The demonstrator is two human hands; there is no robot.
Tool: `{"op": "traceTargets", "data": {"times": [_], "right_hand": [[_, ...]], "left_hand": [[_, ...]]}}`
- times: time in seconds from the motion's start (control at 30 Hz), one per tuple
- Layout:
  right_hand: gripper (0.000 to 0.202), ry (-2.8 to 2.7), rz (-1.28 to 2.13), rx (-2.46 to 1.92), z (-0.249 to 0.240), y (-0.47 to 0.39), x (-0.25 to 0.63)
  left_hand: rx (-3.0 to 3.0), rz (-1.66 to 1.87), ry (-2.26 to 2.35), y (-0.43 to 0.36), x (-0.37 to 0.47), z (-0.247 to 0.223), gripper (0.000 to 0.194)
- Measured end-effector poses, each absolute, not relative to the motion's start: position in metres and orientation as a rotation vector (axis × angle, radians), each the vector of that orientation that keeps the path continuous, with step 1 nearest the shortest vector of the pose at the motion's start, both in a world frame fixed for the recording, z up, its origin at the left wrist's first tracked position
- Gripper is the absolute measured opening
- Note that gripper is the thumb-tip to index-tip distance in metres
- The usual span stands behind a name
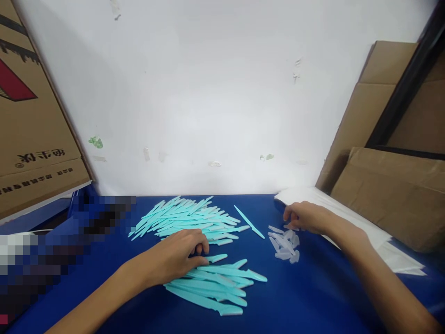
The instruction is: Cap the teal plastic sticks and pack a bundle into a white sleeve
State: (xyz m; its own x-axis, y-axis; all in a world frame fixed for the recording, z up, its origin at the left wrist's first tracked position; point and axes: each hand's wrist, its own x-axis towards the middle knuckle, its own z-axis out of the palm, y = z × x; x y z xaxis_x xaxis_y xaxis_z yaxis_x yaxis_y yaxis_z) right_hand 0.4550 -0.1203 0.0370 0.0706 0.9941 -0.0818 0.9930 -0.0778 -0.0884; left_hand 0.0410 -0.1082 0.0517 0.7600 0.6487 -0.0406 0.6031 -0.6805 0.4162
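Observation:
My left hand (186,253) is closed around a teal eyebrow razor (219,258), whose blade end sticks out to the right past my thumb. Just below that hand lies a loose stack of similar teal razors (215,283), blade ends mostly to the right. Behind it spreads a larger heap of razors (187,215). My right hand (301,217) pinches a small clear blade cap (289,227) at the upper edge of a pile of translucent caps (285,243). The curled fingers partly hide that cap.
One razor (249,222) lies alone between heap and caps on the blue table (264,311). White sheets (378,246) are under my right forearm. Cardboard boxes stand at left (38,120) and right (392,199), with a white wall (208,93) behind.

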Motion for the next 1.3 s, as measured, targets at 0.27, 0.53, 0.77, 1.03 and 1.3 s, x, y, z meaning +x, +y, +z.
{"op": "traceTargets", "data": {"times": [0.27, 0.53, 0.77, 1.03, 1.3], "right_hand": [[0.01, -2.102, 0.191, -2.309, 0.021, -0.113, 0.464], [0.012, -2.117, -0.12, -2.219, 0.039, -0.117, 0.442], [0.013, -2.092, -0.107, -2.283, 0.043, -0.123, 0.443], [0.032, -2.104, 0.126, -2.346, 0.03, -0.12, 0.455], [0.011, -2.129, 0.013, -2.332, 0.033, -0.119, 0.443]], "left_hand": [[2.523, 0.174, 0.948, -0.109, 0.041, 0.052, 0.024], [2.619, 0.371, 0.893, -0.111, 0.046, 0.055, 0.023], [2.684, 0.458, 0.851, -0.111, 0.047, 0.053, 0.024], [2.75, 0.412, 0.849, -0.109, 0.048, 0.047, 0.019], [2.756, 0.379, 0.878, -0.109, 0.049, 0.044, 0.022]]}}
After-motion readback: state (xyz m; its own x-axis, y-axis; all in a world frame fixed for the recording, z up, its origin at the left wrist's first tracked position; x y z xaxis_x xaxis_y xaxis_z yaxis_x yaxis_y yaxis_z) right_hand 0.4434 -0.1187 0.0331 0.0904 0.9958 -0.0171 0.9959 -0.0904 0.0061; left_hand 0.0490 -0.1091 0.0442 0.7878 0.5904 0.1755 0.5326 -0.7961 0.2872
